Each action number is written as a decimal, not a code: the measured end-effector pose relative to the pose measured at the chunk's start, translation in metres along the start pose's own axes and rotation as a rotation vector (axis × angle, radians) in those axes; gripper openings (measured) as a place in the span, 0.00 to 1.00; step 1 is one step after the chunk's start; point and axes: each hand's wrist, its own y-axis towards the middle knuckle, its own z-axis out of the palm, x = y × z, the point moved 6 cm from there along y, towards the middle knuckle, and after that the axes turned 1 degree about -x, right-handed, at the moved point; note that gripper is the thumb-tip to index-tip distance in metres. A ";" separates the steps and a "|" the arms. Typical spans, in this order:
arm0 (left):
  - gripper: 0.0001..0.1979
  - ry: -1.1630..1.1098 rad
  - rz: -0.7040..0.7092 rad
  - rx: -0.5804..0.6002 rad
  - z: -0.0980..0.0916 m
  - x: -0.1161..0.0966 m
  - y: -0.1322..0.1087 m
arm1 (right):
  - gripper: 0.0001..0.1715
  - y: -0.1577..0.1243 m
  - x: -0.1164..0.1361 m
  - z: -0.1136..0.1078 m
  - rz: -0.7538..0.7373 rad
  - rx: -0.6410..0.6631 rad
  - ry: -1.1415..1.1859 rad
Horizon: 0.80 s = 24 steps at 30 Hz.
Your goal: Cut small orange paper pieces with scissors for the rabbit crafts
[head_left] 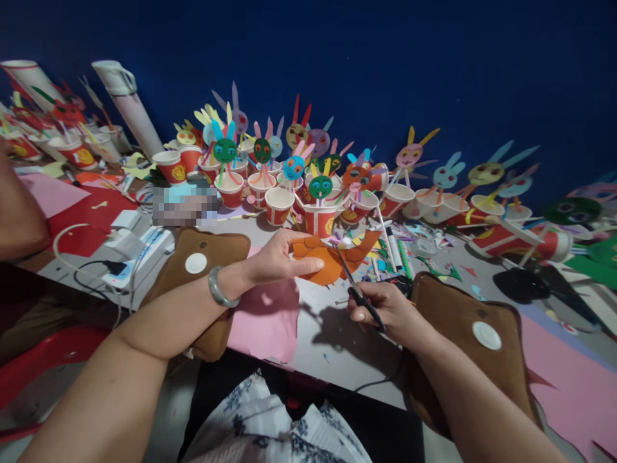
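Observation:
My left hand [279, 258] pinches an orange paper sheet [328, 260] and holds it above the grey table [328, 334]. A silver bangle sits on that wrist. My right hand [385, 310] is closed round the handles of black scissors [354, 283], whose blades reach up into the orange paper. A pink paper sheet [267, 318] lies under my left hand.
Several red paper cups with coloured paper bunny faces on sticks [321, 193] crowd the back of the table. Two brown pouches [197, 257] [475, 334] lie left and right. Markers and paper scraps [395, 247] lie mid-right. A white power strip [139, 254] and another person's arm [17, 212] are at left.

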 end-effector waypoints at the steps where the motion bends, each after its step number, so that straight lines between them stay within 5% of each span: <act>1: 0.11 -0.011 -0.008 -0.003 0.000 0.000 0.000 | 0.27 0.000 0.000 0.000 -0.002 0.001 -0.001; 24: 0.18 0.109 -0.034 0.034 0.002 0.006 -0.003 | 0.29 0.002 0.009 0.002 0.008 -0.027 -0.052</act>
